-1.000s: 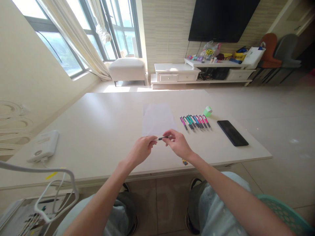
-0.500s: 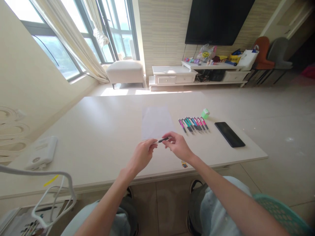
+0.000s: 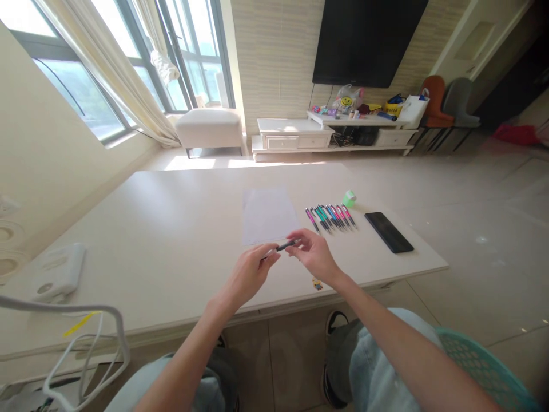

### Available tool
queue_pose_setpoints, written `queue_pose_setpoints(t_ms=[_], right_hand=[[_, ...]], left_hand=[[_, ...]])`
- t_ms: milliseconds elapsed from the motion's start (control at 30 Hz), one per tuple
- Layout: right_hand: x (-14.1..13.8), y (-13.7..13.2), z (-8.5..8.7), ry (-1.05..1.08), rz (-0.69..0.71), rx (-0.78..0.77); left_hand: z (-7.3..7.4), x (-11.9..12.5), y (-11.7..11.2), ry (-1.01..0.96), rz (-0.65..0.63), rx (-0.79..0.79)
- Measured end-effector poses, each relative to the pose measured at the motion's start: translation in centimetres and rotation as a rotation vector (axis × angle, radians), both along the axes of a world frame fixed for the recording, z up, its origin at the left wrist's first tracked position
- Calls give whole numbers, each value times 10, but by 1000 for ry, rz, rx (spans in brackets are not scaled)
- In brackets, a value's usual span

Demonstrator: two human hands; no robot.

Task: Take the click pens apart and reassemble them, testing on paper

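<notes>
1. Two hands meet over the near part of a pale table (image 3: 171,229), which stretches ahead of them in a sunlit room. Far beyond are a television (image 3: 369,40) and a low white cabinet (image 3: 291,134), with windows (image 3: 68,86) off to the left.
2. The left hand (image 3: 251,273) and the right hand (image 3: 315,254) each pinch one end of a dark pen (image 3: 283,246), held between them just above the tabletop.
3. Just beyond the fingertips lies a sheet of paper (image 3: 268,214).
4. Ahead and to the right of the right hand are a row of pens (image 3: 329,216), a small green object (image 3: 349,198) and a black phone (image 3: 388,232).
5. Well left of the left hand sits a white device (image 3: 55,277).
</notes>
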State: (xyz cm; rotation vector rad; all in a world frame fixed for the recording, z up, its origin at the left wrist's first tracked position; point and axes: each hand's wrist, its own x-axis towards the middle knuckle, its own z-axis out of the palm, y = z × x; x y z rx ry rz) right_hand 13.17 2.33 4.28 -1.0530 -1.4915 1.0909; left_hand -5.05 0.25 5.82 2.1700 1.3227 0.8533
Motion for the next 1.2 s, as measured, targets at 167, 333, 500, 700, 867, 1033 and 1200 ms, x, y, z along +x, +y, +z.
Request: queue_pose_setpoints(t_ms=[167,333,500,700,867,1033,1200], right_hand=[[-4,3,-4,60,58,-122],[-12,8,-17,82,-56,-26],[-19,19,-25,142,-50,-121],[-16,27,-25,176,-17,-268],[-13,15,-19,208,-65,-243],[-10,0,-14,179,-82,-161],[-8,0,-11,153,2,-191]], left_hand=[[-2,-2,0,100,20,45],[-17,-3,12,188,58,126],[-27,-6,24,276,127,164],[-24,-7,34,319,132,146],[-15,-1,27,305,109,122],[-9,1,13,277,114,149],[-12,-2,8,292,92,177]])
